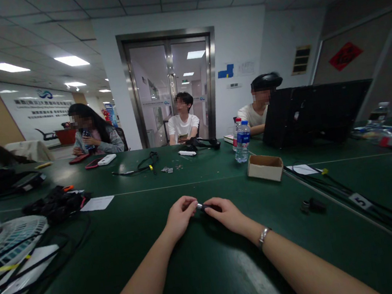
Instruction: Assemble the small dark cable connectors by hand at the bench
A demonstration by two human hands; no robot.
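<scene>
Both my hands meet over the dark green table [214, 272] in front of me. My left hand [179, 217] is closed in a pinch on one end of a small dark part with a silvery tip [201, 206]. My right hand [227, 214], a bracelet on its wrist, is closed on the other end of the same part. What the part is I cannot make out. Both forearms rest low over the table.
An open cardboard box [265, 166] and a water bottle [242, 141] stand beyond my hands. A small black piece [312, 205] and black cables [355, 202] lie at the right, an open laptop [314, 113] behind. Fan and cables at left. Three people sit across the table.
</scene>
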